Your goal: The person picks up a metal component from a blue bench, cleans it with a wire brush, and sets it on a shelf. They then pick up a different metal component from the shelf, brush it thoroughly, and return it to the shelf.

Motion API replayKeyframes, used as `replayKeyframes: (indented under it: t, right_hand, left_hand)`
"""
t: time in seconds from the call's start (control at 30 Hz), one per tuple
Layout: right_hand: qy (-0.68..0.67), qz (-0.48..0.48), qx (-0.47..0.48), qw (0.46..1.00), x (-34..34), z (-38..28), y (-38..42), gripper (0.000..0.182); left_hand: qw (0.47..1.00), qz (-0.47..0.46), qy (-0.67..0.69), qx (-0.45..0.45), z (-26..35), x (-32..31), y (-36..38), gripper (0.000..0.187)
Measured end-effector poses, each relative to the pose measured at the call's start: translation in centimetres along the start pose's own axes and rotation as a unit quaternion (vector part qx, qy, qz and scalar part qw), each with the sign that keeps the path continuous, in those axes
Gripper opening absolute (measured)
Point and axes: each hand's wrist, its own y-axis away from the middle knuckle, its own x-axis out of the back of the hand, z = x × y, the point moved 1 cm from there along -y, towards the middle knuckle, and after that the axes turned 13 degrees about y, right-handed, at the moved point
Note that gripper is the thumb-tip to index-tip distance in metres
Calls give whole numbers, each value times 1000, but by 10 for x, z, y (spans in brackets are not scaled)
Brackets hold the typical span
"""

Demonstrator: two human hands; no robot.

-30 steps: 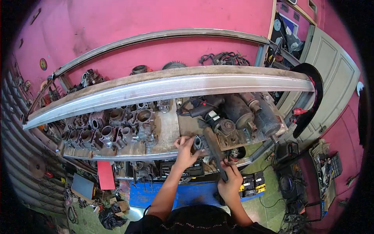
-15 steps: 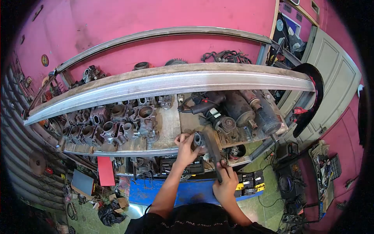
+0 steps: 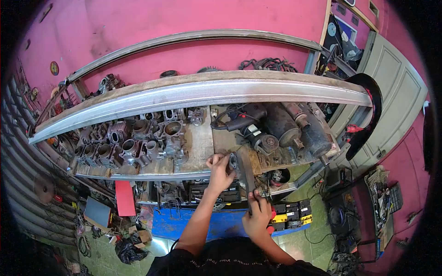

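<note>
Nearest, the right hand (image 3: 257, 216) grips the lower end of a long, dark bar (image 3: 247, 172); a steady, level hold would probably serve best. The left hand (image 3: 222, 177) clasps a small metal part (image 3: 233, 161) near the front edge of the wooden shelf (image 3: 199, 149), its fingertips best kept clear of the bar (whether the two touch, I can't tell). The part looks dull grey, with a rounded opening. Farther back on the shelf lies a power tool (image 3: 246, 117).

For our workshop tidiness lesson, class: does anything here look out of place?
Yes: on the floor at lower left, a crumpled black bag lies beside cardboard scraps, looking like litter rather than stored material.
</note>
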Motion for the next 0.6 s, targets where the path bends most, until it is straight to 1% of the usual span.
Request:
replayKeyframes:
  t: [0.07,0.17,0.23,0.3,0.37,0.43,0.53,0.57,0.6]
  right_hand:
    - [-13,9,-7,1000,-7,0,-20,66]
    - [-17,25,-13,999,-29,1,-44,69]
    - [-6,13,-19,1000,-34,-2,-51,68]
    - [-22,17,-23,999,-27,-3,-36,66]
    - [-8,20,7,1000,-20,6,-11,65]
    - [-19,14,-7,1000,-9,13,1,64]
    - [-56,-17,-75,995,15,17,1,64]
    - [-56,-17,-74,996,12,22,1,64]
    - [-66,-3,-76,995,9,28,1,69]
  left_hand:
    - [1000,2,5,-24,1,-1,0,62]
    - [1000,-8,13,-5,13,4,-3,61]
    - [1000,-6,18,-2,13,3,-4,61]
    - [1000,-6,21,3,8,4,-1,61]
    - [1000,-3,-2,-3,-1,0,2,60]
    - [1000,-3,0,1,0,-1,2,61]
    - [1000,-15,-3,16,3,-1,0,64]
    - [999,-24,-6,27,4,-2,-1,65]
    - [999,-24,-6,26,2,-3,-2,65]
